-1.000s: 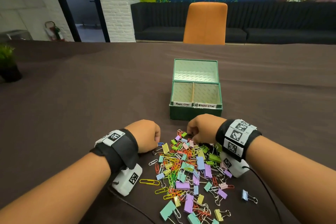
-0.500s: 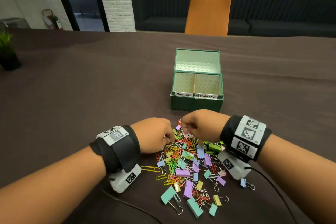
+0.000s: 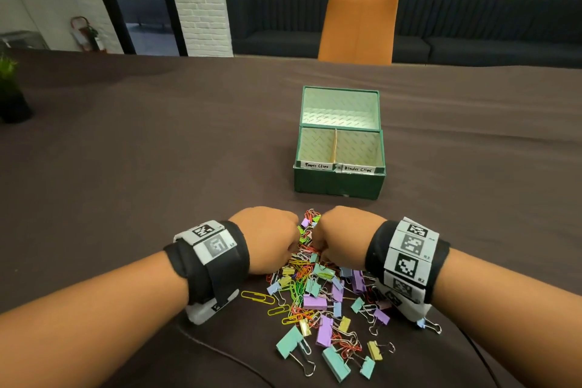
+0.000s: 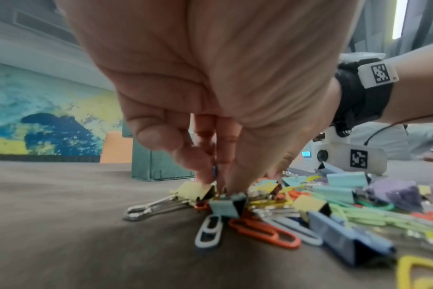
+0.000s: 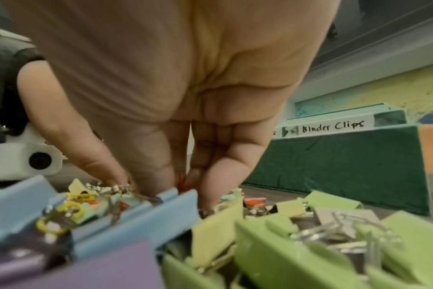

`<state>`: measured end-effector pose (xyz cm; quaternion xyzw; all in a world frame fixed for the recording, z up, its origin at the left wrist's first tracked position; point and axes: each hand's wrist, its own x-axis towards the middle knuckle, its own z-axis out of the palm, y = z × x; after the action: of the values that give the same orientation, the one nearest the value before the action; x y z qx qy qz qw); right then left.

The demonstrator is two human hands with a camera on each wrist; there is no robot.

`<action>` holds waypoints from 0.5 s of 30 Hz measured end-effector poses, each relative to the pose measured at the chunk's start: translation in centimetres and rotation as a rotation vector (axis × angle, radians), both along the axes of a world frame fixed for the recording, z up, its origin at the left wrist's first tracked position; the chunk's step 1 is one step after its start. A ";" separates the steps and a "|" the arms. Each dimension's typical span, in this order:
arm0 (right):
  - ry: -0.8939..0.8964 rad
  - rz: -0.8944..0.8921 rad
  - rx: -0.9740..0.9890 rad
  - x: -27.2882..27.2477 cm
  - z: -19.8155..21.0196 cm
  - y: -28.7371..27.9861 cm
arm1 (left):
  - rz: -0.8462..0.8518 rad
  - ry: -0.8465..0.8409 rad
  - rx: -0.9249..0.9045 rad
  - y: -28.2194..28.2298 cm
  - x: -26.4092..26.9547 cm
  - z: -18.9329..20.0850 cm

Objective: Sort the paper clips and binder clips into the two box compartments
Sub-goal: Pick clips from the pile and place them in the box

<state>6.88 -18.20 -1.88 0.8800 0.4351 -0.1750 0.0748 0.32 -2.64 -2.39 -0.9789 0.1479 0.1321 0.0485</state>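
A mixed pile of coloured paper clips and binder clips (image 3: 318, 296) lies on the brown table in front of me. Beyond it stands the open green box (image 3: 338, 181), its left compartment (image 3: 316, 148) labelled Paper Clips and its right compartment (image 3: 357, 151) labelled Binder Clips; only lining shows inside both. My left hand (image 3: 271, 239) is curled over the pile's far end, and the left wrist view shows its thumb and fingers pinching a small blue paper clip (image 4: 215, 172). My right hand (image 3: 337, 236) is curled beside it, with fingertips down in the pile and a red paper clip (image 5: 181, 180) between them.
An orange chair (image 3: 359, 25) stands at the table's far side with a dark sofa (image 3: 472, 28) behind it. A potted plant (image 3: 12, 94) sits at the far left. The box lid (image 3: 340, 107) stands open behind the compartments. A thin black cable (image 3: 220, 356) crosses the near table.
My left hand has slid right from the pile's left edge to its far end, close beside the right hand. The right hand has stayed over the same spot, fingers down.
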 end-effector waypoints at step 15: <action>0.313 -0.393 0.749 8.2 5.8 -0.6 | 0.366 -0.179 -0.672 2.8 6.6 5.5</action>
<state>15.08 -18.83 3.91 0.8752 0.2993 -0.1471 -0.3503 6.91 0.16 3.15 -0.9582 0.0013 -0.0033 -0.2861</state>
